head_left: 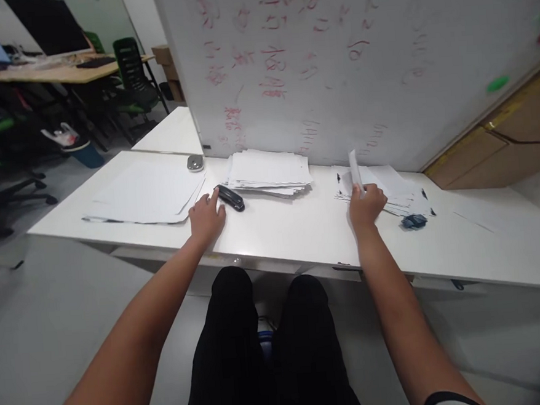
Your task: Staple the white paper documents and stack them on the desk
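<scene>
My left hand [207, 219] rests palm down on the white table, fingers apart. Its index fingertip reaches the end of a black stapler [231, 198], which lies on the tabletop. To the left of that hand is a spread of white sheets [144, 193]. My right hand [367, 206] grips a folded piece of white paper [355, 169], which stands up between thumb and fingers. Under and beyond that hand lies a loose pile of papers [393, 184] with black clips at its edges. Between the hands sits a thick paper stack [270, 170].
A whiteboard [287, 53] with red writing rises along the table's back edge. A small silver-grey object [196, 163] stands near it. Dark blue crumpled material [414, 221] lies right of my right hand. Cardboard boxes [492, 144] stand at the right; a green chair [134, 76] is behind left.
</scene>
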Tool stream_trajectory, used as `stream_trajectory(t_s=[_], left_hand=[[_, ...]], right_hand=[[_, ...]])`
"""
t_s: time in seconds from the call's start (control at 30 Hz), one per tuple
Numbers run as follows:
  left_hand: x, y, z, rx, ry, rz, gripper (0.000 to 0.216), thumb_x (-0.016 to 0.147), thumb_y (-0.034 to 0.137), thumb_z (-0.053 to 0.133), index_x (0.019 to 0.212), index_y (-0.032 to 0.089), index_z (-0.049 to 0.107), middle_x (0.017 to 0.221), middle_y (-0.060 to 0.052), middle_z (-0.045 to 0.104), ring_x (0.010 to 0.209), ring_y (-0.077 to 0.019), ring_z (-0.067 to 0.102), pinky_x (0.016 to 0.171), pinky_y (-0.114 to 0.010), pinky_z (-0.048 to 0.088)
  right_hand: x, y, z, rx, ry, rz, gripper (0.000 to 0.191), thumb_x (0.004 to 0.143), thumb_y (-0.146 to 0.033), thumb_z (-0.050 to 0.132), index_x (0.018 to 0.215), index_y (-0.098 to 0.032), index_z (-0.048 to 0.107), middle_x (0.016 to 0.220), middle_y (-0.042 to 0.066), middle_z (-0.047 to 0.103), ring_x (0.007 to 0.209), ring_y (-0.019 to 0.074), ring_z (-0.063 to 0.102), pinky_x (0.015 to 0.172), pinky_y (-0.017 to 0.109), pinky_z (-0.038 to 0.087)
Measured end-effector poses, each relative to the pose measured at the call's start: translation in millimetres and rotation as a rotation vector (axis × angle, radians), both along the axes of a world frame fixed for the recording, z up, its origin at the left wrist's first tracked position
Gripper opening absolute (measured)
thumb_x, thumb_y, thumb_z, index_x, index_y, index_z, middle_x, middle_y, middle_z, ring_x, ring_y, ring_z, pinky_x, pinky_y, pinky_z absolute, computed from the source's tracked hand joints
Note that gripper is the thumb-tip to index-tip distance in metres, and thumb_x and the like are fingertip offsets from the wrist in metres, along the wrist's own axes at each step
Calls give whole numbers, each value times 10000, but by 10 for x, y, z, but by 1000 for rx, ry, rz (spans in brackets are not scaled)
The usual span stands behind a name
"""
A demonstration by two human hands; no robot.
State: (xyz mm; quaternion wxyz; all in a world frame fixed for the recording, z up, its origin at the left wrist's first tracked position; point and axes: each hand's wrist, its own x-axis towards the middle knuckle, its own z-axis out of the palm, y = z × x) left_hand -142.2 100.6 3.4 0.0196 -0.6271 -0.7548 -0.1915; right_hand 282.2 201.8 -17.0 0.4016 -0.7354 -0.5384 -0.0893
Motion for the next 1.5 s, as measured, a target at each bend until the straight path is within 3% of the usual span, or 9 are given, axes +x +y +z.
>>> stream_trajectory(t_s=[0.23,0.43,0.53,0.6,0.73,0.83,1.07,1.23,1.5], left_hand=[[-31,10,-30,58,-144,39,679,935,437,390,1543,157,279,1563,-210,330,1368,-393,399,1073,-539,305],[95,-224,105,220,-208,-79,665,941,514,365,1502,160,323,1609,-176,245,1471,-323,258,1125,-459,296],[460,-486,160,312,-580,-109,673,958,561,317,1502,167,279,1572,-193,312,1451,-286,313,1089,-429,361],[756,-645,148,168,-1032,-109,652,976,593,212,1496,199,237,1463,-197,473,1268,-265,538,946,-413,477],[1121,-768,152,-113,-1477,-150,813,787,588,668,1427,242,305,1287,-145,626,1037,-231,660,800,-341,516],[1103,-701,278,-166,-1591,-264,688,678,490,786,1251,227,510,1242,-118,657,1019,-222,659,820,-347,510],[880,-479,606,207,-1442,-449,511,674,429,797,1083,178,622,1123,-94,708,1060,-242,636,933,-394,481],[851,-440,427,219,-1086,-347,455,754,421,716,1132,208,577,1138,-77,670,1038,-243,625,864,-374,495],[752,-393,229,187,-1000,-266,418,768,370,686,1109,211,504,1103,-74,633,1029,-228,602,856,-351,482]], right_hand=[[-497,-567,389,171,16,260,360,952,-477,282,1036,-197,492,1049,167,557,1044,302,544,941,488,416],[-951,-1626,544,353,439,146,463,938,-607,298,1098,-220,496,1059,135,544,1060,282,563,906,412,472],[-1068,-1850,355,251,702,194,440,899,-610,427,1077,-220,528,1036,96,615,996,247,605,866,358,497],[-1102,-1873,205,207,821,219,447,878,-603,479,1074,-208,552,1052,87,650,996,234,619,881,344,496],[-1092,-1842,135,212,908,300,461,869,-583,520,1106,-192,575,1089,84,673,1026,219,624,932,342,482],[-1022,-1852,290,221,858,367,445,887,-570,502,1142,-212,574,1128,72,669,1059,209,616,953,340,471],[-722,-1640,475,94,814,674,350,814,-484,648,1024,-207,616,1024,61,694,1008,223,632,976,386,457],[-778,-1336,330,-18,799,800,431,748,-433,707,1095,-209,585,1117,96,690,1053,252,637,984,438,468],[-988,-1191,54,-36,827,827,424,758,-446,668,1088,-217,532,1133,99,669,1035,249,641,941,412,498]])
